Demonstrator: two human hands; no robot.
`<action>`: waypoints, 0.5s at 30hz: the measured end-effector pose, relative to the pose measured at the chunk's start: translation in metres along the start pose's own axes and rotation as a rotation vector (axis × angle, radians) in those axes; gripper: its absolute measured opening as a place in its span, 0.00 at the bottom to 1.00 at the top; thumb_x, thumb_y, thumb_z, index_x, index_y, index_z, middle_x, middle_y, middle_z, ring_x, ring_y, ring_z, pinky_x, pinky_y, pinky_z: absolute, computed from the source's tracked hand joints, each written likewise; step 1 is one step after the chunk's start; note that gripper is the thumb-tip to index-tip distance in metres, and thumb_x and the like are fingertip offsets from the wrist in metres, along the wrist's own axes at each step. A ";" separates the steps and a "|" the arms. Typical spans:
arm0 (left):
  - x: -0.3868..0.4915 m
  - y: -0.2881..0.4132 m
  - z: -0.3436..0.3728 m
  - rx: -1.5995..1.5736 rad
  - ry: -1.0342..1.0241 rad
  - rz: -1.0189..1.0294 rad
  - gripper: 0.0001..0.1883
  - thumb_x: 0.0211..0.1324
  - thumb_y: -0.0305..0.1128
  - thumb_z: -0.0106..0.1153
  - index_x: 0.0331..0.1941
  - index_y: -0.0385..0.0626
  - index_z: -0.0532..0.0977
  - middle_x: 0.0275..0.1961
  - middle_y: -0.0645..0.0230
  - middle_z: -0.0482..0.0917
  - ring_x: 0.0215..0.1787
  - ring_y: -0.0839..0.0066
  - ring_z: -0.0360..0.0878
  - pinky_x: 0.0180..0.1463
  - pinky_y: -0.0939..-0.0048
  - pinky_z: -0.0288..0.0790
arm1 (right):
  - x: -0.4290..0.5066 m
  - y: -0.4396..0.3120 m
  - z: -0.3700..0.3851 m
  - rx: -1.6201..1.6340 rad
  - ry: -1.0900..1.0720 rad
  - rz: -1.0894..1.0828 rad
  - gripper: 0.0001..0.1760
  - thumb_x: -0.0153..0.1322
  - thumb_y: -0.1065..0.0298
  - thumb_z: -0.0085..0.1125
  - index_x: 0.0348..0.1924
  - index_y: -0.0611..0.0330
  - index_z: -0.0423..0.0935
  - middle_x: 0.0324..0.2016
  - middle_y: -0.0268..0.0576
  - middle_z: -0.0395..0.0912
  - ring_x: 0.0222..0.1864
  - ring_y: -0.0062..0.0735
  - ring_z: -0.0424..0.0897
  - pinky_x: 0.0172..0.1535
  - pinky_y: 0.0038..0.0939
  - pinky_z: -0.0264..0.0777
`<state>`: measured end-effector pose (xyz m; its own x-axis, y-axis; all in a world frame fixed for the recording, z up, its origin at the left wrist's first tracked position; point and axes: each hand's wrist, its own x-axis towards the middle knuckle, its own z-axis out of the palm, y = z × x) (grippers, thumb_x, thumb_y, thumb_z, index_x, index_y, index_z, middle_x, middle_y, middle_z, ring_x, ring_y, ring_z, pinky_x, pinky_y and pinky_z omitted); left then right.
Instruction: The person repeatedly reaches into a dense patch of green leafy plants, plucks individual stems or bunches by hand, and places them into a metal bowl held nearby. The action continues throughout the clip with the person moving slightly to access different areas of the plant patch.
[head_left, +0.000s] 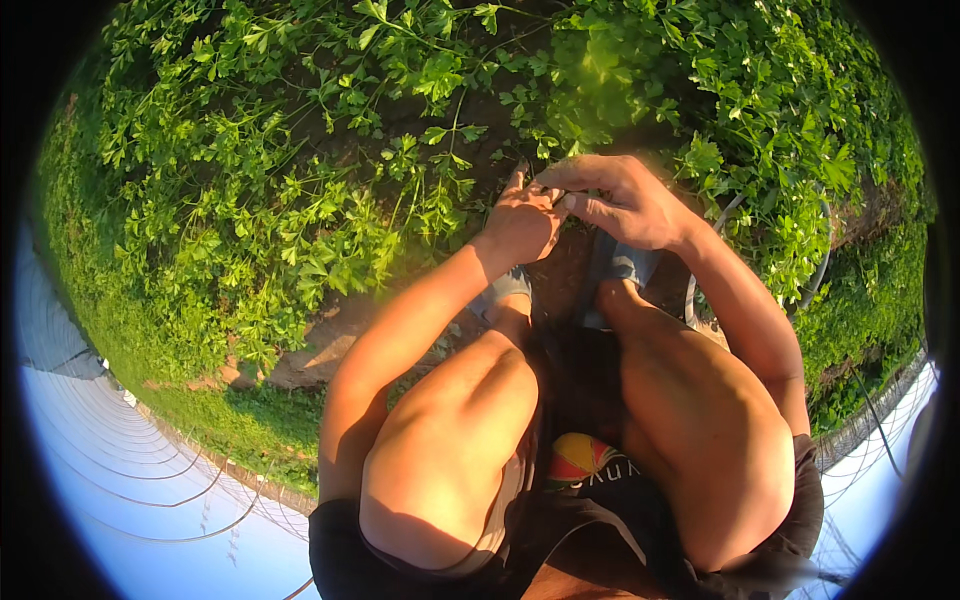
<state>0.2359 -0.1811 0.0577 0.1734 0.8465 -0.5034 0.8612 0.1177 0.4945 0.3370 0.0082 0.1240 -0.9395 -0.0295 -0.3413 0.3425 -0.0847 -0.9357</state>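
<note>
My left hand (525, 221) and my right hand (626, 202) meet low over the soil in front of my shins. The fingertips of both touch or nearly touch. Whether something small lies between them cannot be made out. Leafy green plants (322, 217) with lobed leaves, looking like celery or parsley, grow just left of my left hand. More of the same foliage (780, 142) stands to the right of my right hand. Dark soil (495, 142) shows between the stems beyond my fingertips.
My bent knees frame the view below my hands. A pale curved hoop or hose (825, 255) runs through the plants at the right. Bare earth (330, 345) lies beside my leg at the left. Arched hoops of a greenhouse-like frame (180, 502) appear at the lower left.
</note>
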 end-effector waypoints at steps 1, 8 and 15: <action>-0.003 -0.001 0.004 0.039 -0.059 0.001 0.20 0.58 0.41 0.58 0.54 0.51 0.80 0.56 0.62 0.81 0.62 0.59 0.75 0.75 0.47 0.56 | 0.020 0.011 0.004 -0.216 0.006 -0.125 0.24 0.71 0.64 0.58 0.58 0.66 0.77 0.51 0.56 0.82 0.50 0.56 0.84 0.55 0.44 0.78; -0.023 -0.010 0.004 0.004 0.086 -0.004 0.16 0.58 0.35 0.60 0.51 0.48 0.80 0.55 0.64 0.80 0.55 0.62 0.79 0.68 0.50 0.65 | 0.023 0.074 0.018 -0.861 0.081 0.286 0.29 0.70 0.59 0.58 0.62 0.59 0.72 0.51 0.56 0.82 0.49 0.57 0.83 0.51 0.49 0.78; -0.027 -0.031 -0.010 -0.312 0.175 0.062 0.15 0.59 0.33 0.59 0.49 0.46 0.80 0.42 0.63 0.83 0.45 0.58 0.81 0.56 0.56 0.70 | 0.005 0.087 0.014 -0.857 0.023 0.316 0.29 0.70 0.61 0.59 0.66 0.55 0.72 0.53 0.58 0.80 0.57 0.56 0.78 0.61 0.47 0.72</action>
<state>0.1996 -0.2026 0.0634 0.1126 0.9299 -0.3501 0.6600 0.1934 0.7260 0.3620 -0.0132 0.0423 -0.8047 0.0955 -0.5860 0.4764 0.6929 -0.5412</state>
